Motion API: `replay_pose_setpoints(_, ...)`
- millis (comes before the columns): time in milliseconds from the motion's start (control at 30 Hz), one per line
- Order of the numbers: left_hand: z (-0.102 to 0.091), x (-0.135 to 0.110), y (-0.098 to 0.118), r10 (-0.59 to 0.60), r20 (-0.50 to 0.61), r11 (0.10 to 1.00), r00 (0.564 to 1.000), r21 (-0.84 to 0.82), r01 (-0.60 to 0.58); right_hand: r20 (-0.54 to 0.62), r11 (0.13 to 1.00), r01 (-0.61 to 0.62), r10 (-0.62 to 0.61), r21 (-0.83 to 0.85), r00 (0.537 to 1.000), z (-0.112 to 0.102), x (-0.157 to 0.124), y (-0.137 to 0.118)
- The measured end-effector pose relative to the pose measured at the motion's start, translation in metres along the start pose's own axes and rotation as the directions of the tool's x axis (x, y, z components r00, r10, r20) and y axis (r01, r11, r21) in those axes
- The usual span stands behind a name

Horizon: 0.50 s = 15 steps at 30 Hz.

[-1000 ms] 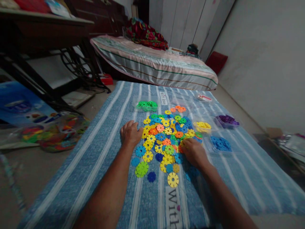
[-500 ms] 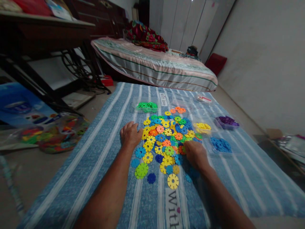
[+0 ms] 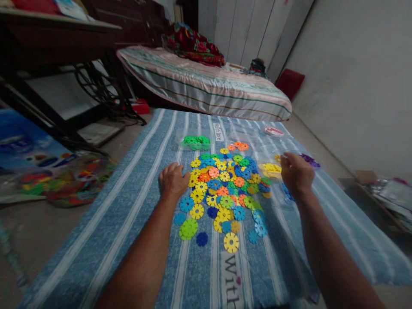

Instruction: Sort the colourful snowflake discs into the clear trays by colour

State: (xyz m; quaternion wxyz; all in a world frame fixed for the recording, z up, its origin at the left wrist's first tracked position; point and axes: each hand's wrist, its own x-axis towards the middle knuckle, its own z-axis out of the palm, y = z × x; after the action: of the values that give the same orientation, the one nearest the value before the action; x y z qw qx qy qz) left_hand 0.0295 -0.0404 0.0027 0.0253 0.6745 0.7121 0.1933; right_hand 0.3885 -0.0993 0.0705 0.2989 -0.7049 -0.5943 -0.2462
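A loose pile of notched plastic discs (image 3: 224, 176) in yellow, blue, green and orange lies on the striped cloth (image 3: 128, 223). My left hand (image 3: 174, 182) rests at the pile's left edge, palm down with fingers spread, holding nothing. Raised over the right-hand tubs, my right hand (image 3: 298, 174) has its fingers pinched on a yellow disc (image 3: 277, 158), partly visible at the fingertips. Just left of that hand is a clear tub of yellow discs (image 3: 269, 168). Blue discs (image 3: 286, 192) in another tub are mostly hidden beneath the hand, and purple discs (image 3: 309, 160) show behind it.
Green discs (image 3: 195, 142) fill a clear tub at the back left; orange discs (image 3: 238, 146) sit in one at the back middle. A small red-and-white item (image 3: 273, 131) lies at the far right. Beyond stands a bed (image 3: 206, 86), with a sewing-machine table (image 3: 58, 34) to the left.
My right hand has lifted from the pile's right side and moved right and away from me, over the tubs, with a yellow disc. My left hand stays beside the pile. The view has shifted slightly.
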Motion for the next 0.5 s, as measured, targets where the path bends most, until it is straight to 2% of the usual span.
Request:
replay_pose_setpoints(67, 0.000, 0.000, 0.000, 0.000, 0.003, 1.000, 1.000, 0.000, 0.000, 0.010, 0.997, -0.007, 0.006, 0.080, 1.000, -0.004, 0.000, 0.000)
replay_pose_setpoints(133, 0.001, 0.000, 0.001, -0.001, 0.004, 1.000, 1.000, -0.003, 0.001, 0.138, 0.979, 0.038, -0.067, 0.201, 0.988, -0.007, -0.016, -0.009)
replay_pose_setpoints(200, 0.002, -0.001, 0.001, -0.006, 0.005, 1.000, 1.000, -0.010, 0.006, 0.288, 0.935, 0.095, -0.200, 0.342, 0.937, -0.011, -0.041, -0.024)
replay_pose_setpoints(267, 0.002, -0.001, 0.001, -0.012, 0.007, 1.000, 1.000, -0.018, 0.012, 0.374, 0.881, 0.139, -0.328, 0.452, 0.867, -0.018, -0.069, -0.039)
replay_pose_setpoints(367, 0.002, -0.001, 0.003, -0.014, 0.004, 1.000, 1.000, -0.028, 0.014, 0.395, 0.824, 0.214, -0.459, 0.525, 0.796, -0.033, -0.106, -0.056)
replay_pose_setpoints(500, 0.003, -0.001, 0.003, -0.009, -0.002, 0.999, 1.000, -0.037, 0.009, 0.426, 0.798, 0.305, -0.552, 0.520, 0.717, -0.056, -0.138, -0.073)
